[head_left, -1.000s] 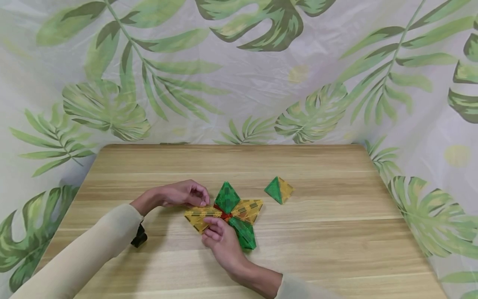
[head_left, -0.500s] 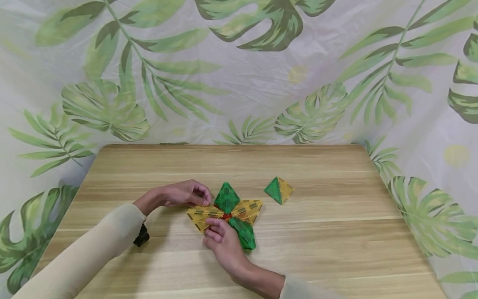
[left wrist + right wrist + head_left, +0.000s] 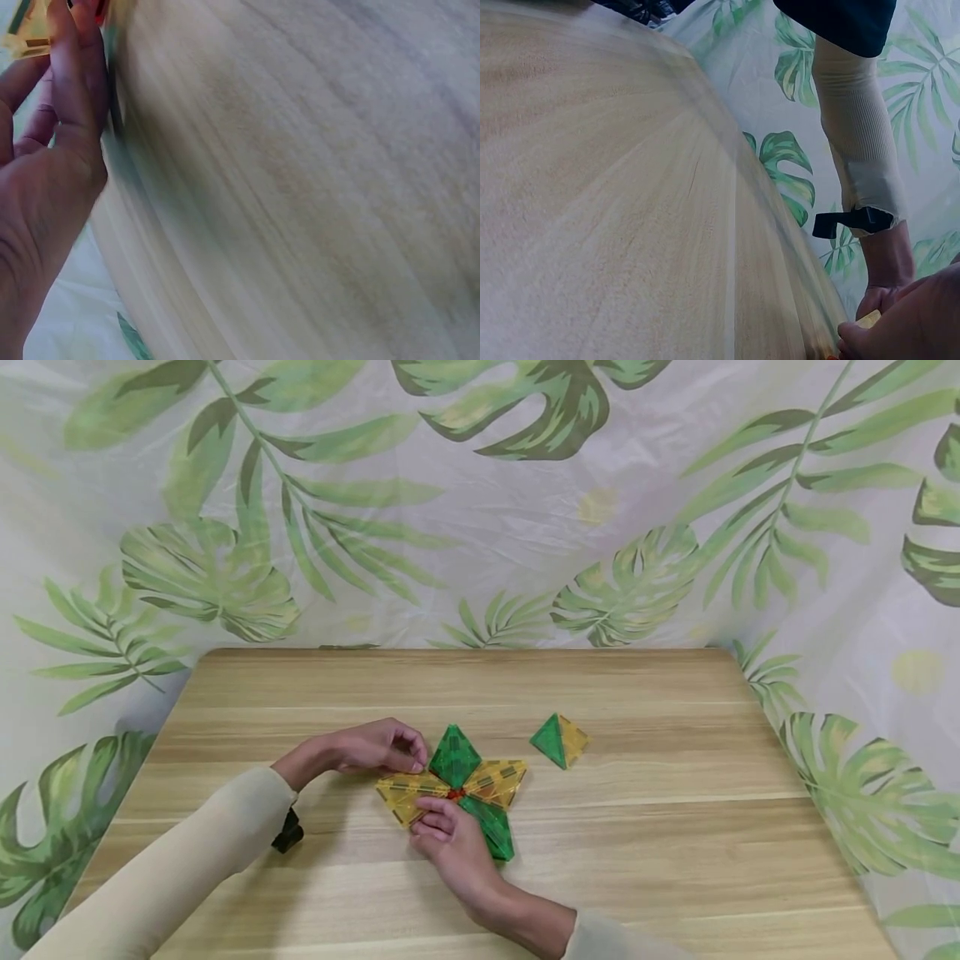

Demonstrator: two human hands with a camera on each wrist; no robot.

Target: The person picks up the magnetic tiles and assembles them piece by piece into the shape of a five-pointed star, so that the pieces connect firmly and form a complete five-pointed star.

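Note:
Translucent magnetic tiles stand in a flower-like cluster on the table, with a small red centre [image 3: 456, 793]. Around it sit a green piece [image 3: 455, 756] at the back, a yellow piece [image 3: 501, 779] on the right and another green piece [image 3: 493, 833] in front. On the left side, the left yellow piece [image 3: 397, 795] is held between both hands, its inner tip at the red centre. My left hand [image 3: 382, 746] pinches its far edge; the left wrist view shows thumb and fingers at a yellow corner [image 3: 28, 46]. My right hand [image 3: 461, 858] grips its near side with curled fingers, partly covering it.
A separate green-and-yellow pyramid [image 3: 560, 742] stands behind and right of the cluster. The wooden table [image 3: 675, 827] has its far edge against a leaf-print cloth [image 3: 495, 552]. A black wrist-worn device [image 3: 288, 833] hangs under the left forearm.
Both hands have shifted slightly right with the left yellow piece, bringing it closer in against the red centre, less of which shows now. The other pieces look unmoved.

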